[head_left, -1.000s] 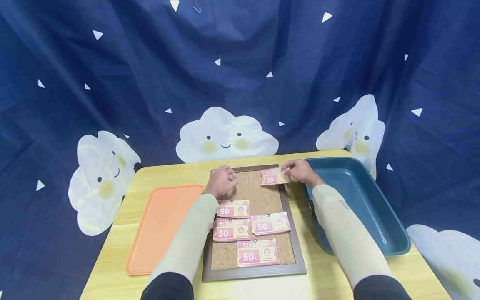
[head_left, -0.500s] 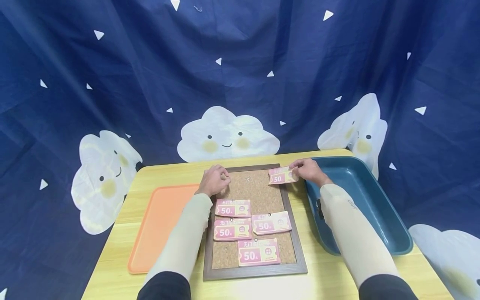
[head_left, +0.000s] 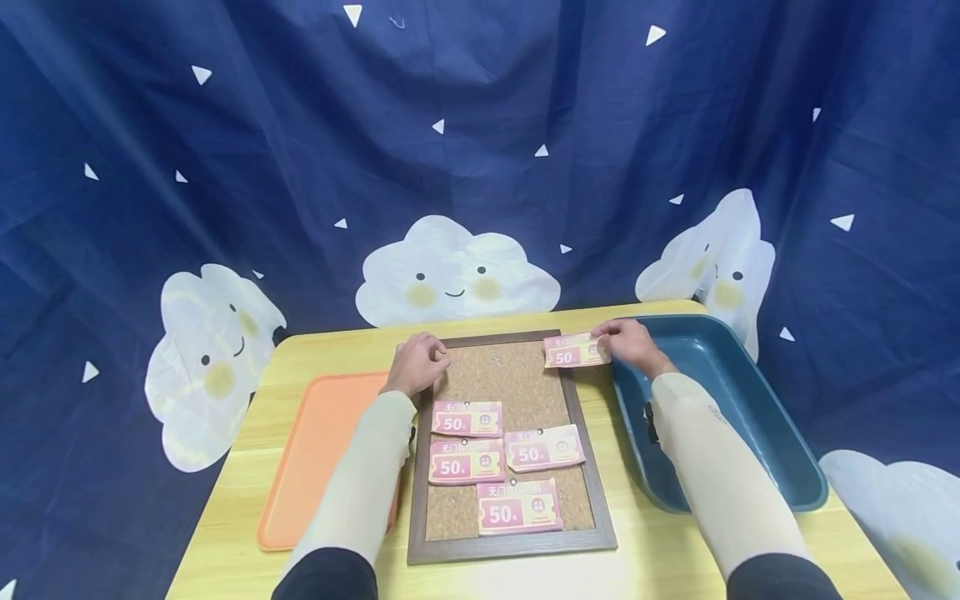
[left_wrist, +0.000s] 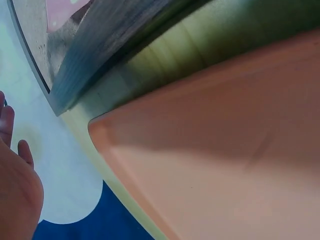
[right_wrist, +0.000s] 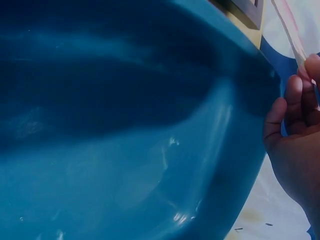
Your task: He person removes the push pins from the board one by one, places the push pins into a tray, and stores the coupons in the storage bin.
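My right hand [head_left: 628, 344] pinches the right end of a pink-and-yellow paper coupon [head_left: 572, 351] marked 50. The coupon overlaps the cork board's top right corner in the head view; the right wrist view shows the paper [right_wrist: 290, 30] nearly edge-on between thumb and fingers. My left hand [head_left: 416, 364] is at the framed cork board's [head_left: 517, 383] upper left corner with fingers bent; whether a small thing is between its fingertips I cannot tell. Several similar coupons [head_left: 468, 462] stay fixed to the board, each with a small pin [head_left: 513, 482] at its top edge.
An orange tray [head_left: 315, 450] lies left of the board, partly under my left forearm. To the right stands a deep blue basin [head_left: 720, 392], with my right forearm across its near wall. A dark blue curtain [head_left: 480, 100] with clouds hangs behind the wooden table [head_left: 217, 517].
My right hand has carried the coupon rightward, from over the cork toward the basin. My left hand has drifted left, toward the orange tray. The pinned coupons look the same.
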Motion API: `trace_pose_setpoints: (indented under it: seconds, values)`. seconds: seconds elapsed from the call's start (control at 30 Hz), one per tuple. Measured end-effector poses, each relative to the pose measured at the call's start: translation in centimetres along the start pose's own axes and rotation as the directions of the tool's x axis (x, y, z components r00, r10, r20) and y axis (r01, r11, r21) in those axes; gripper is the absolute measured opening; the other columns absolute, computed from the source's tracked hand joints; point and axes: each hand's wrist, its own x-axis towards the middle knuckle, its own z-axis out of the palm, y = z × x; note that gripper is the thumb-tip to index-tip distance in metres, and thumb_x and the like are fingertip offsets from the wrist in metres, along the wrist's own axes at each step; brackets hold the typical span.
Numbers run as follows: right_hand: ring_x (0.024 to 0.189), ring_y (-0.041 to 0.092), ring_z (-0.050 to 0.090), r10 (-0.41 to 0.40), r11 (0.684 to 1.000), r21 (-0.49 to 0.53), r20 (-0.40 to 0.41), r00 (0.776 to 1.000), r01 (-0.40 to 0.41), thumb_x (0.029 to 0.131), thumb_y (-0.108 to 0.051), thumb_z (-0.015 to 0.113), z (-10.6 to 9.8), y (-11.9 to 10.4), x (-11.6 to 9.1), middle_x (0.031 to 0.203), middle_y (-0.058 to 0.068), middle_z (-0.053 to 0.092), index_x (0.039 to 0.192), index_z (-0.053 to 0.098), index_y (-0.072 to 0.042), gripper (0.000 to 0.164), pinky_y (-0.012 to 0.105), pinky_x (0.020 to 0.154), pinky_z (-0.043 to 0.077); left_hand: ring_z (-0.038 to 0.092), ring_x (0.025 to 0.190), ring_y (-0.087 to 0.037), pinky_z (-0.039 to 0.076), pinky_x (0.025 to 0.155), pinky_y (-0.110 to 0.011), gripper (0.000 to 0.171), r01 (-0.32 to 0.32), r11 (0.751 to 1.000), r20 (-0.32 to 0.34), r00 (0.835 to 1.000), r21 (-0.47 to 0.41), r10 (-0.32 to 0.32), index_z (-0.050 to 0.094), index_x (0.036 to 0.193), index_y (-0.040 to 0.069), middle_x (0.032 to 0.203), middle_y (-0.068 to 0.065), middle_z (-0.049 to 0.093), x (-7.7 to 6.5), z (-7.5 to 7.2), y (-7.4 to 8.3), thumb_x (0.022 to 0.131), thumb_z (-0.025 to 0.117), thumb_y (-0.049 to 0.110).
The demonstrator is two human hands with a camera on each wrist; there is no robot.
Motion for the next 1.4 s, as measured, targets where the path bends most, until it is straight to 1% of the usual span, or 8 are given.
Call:
trace_pose_setpoints:
  seconds: [0.23, 0.43, 0.53, 0.7, 0.8, 0.97, 1.2, 1.4]
  values:
    - [0.108, 0.029, 0.052, 0.027, 0.998, 0.049, -0.016, 1.0, -0.026, 0.087, -0.01, 0.049, -0.3, 0.5, -0.4, 0.128, 0.017, 0.059, 0.118, 0.066, -0.006, 0.035, 0.036, 0.088, 0.042, 0.056, 0.098, -0.02, 0.038, 0.091, -0.043, 0.013, 0.035, 0.999, -0.003, 0.999, -0.032, -0.035, 0.066, 0.088, 0.018, 0.1, 0.001, 0.064, -0.3, -0.3, -0.5, 0.082, 0.061, 0.029]
    - [0.108, 0.03, 0.05, 0.064, 0.994, 0.089, 0.001, 0.998, -0.064, 0.082, -0.007, 0.051, -0.4, 1.2, -0.8, 0.129, 0.018, 0.059, 0.121, 0.064, -0.006, 0.041, 0.035, 0.086, 0.041, 0.057, 0.103, -0.021, 0.038, 0.092, -0.043, 0.014, 0.049, 0.998, -0.004, 0.999, -0.047, -0.049, 0.066, 0.088, 0.018, 0.104, 0.0, 0.065, -0.4, -0.6, -0.6, 0.083, 0.06, 0.03]
    - [0.107, 0.03, 0.05, 0.066, 0.993, 0.097, 0.0, 0.998, -0.065, 0.08, -0.006, 0.052, -0.5, 1.5, -0.7, 0.128, 0.018, 0.059, 0.121, 0.064, -0.006, 0.042, 0.033, 0.083, 0.04, 0.057, 0.099, -0.021, 0.038, 0.092, -0.042, 0.013, 0.057, 0.997, -0.013, 0.998, -0.046, -0.057, 0.066, 0.087, 0.018, 0.101, 0.001, 0.065, -0.5, -0.8, -0.8, 0.083, 0.062, 0.03]
    - [0.108, 0.03, 0.051, 0.086, 0.991, 0.108, -0.011, 0.996, -0.085, 0.083, -0.008, 0.052, -0.6, 1.7, -0.7, 0.129, 0.018, 0.058, 0.12, 0.064, -0.005, 0.039, 0.032, 0.084, 0.039, 0.057, 0.091, -0.02, 0.039, 0.094, -0.044, 0.01, 0.081, 0.996, -0.011, 0.997, -0.032, -0.082, 0.066, 0.087, 0.02, 0.103, 0.002, 0.066, -0.9, -1.0, -1.6, 0.085, 0.062, 0.029]
    - [0.108, 0.03, 0.05, 0.097, 0.989, 0.113, -0.009, 0.995, -0.095, 0.083, -0.008, 0.052, -0.6, 2.1, -0.8, 0.129, 0.019, 0.057, 0.12, 0.063, -0.004, 0.039, 0.032, 0.083, 0.039, 0.059, 0.092, -0.019, 0.038, 0.095, -0.046, 0.012, 0.1, 0.994, 0.001, 0.995, -0.031, -0.1, 0.067, 0.089, 0.02, 0.108, 0.002, 0.066, -1.2, -1.2, -2.0, 0.087, 0.06, 0.03]
    - [0.108, 0.03, 0.05, 0.1, 0.989, 0.111, -0.011, 0.995, -0.098, 0.085, -0.012, 0.053, -0.4, 3.2, -0.8, 0.13, 0.02, 0.057, 0.12, 0.062, -0.004, 0.037, 0.031, 0.08, 0.038, 0.059, 0.094, -0.02, 0.038, 0.096, -0.045, 0.016, 0.116, 0.992, 0.016, 0.993, -0.042, -0.115, 0.068, 0.093, 0.019, 0.108, 0.0, 0.066, -1.7, -1.6, -2.5, 0.085, 0.059, 0.03]
    - [0.103, 0.03, 0.052, 0.085, 0.993, 0.091, -0.035, 0.996, -0.082, 0.085, -0.014, 0.053, -0.5, 3.7, -1.1, 0.125, 0.019, 0.059, 0.117, 0.063, -0.005, 0.034, 0.03, 0.075, 0.038, 0.059, 0.093, -0.021, 0.036, 0.098, -0.046, 0.019, 0.148, 0.988, 0.029, 0.989, -0.044, -0.147, 0.067, 0.095, 0.017, 0.108, -0.001, 0.065, -2.6, -2.0, -3.1, 0.085, 0.058, 0.031]
    - [0.103, 0.031, 0.051, 0.092, 0.992, 0.095, -0.039, 0.995, -0.088, 0.087, -0.015, 0.053, -0.4, 4.1, -1.4, 0.124, 0.02, 0.059, 0.117, 0.063, -0.003, 0.034, 0.03, 0.076, 0.038, 0.059, 0.083, -0.02, 0.036, 0.096, -0.047, 0.015, 0.131, 0.991, 0.038, 0.991, -0.024, -0.13, 0.066, 0.092, 0.017, 0.101, -0.001, 0.065, -3.0, -2.0, -3.9, 0.085, 0.059, 0.029]
